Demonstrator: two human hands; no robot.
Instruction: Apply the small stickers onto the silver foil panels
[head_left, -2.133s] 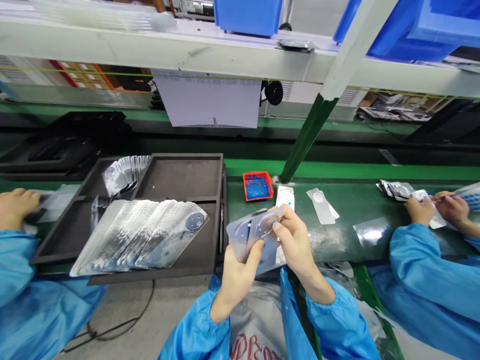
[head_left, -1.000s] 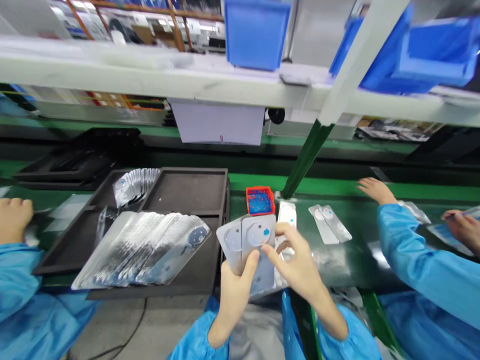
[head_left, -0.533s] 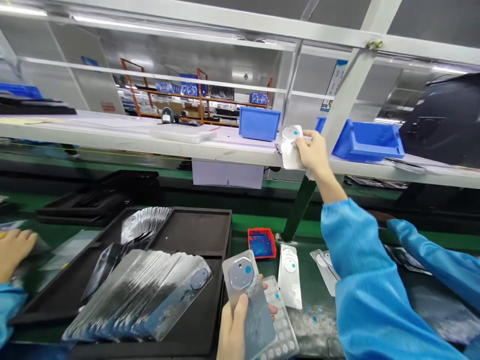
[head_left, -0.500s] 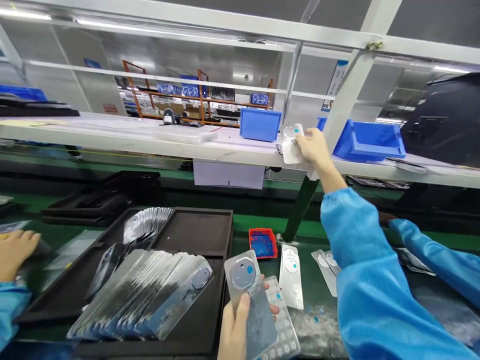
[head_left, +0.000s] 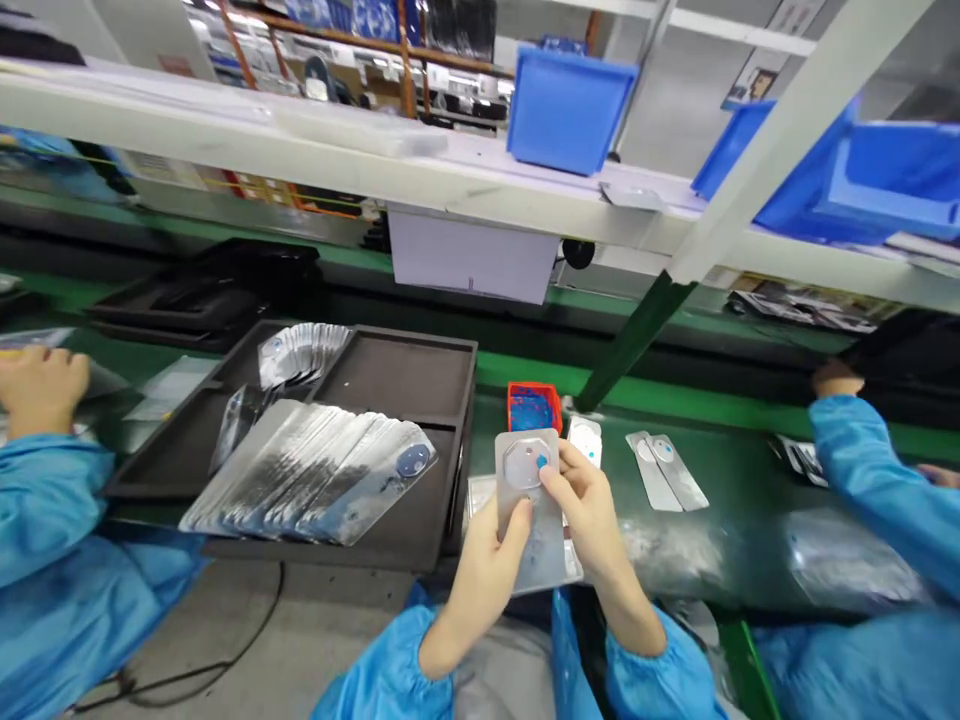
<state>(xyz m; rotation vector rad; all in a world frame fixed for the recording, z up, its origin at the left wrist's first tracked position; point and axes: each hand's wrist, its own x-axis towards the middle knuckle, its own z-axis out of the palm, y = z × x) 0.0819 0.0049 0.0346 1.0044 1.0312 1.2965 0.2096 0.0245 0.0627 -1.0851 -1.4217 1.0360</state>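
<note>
Right now the left hand (head_left: 487,570) grips a clear rectangular plastic sheet with a round window (head_left: 529,500) above the green bench's near edge; the right hand (head_left: 592,510) pinches its blue tab, probably peeling next.

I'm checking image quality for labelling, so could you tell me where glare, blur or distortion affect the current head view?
Head view: glare streaks the fanned shiny sheets in the dark tray; the shelf bows from wide-angle distortion; the edges smear, while the panel between left hand and right hand is fairly sharp.
</note>
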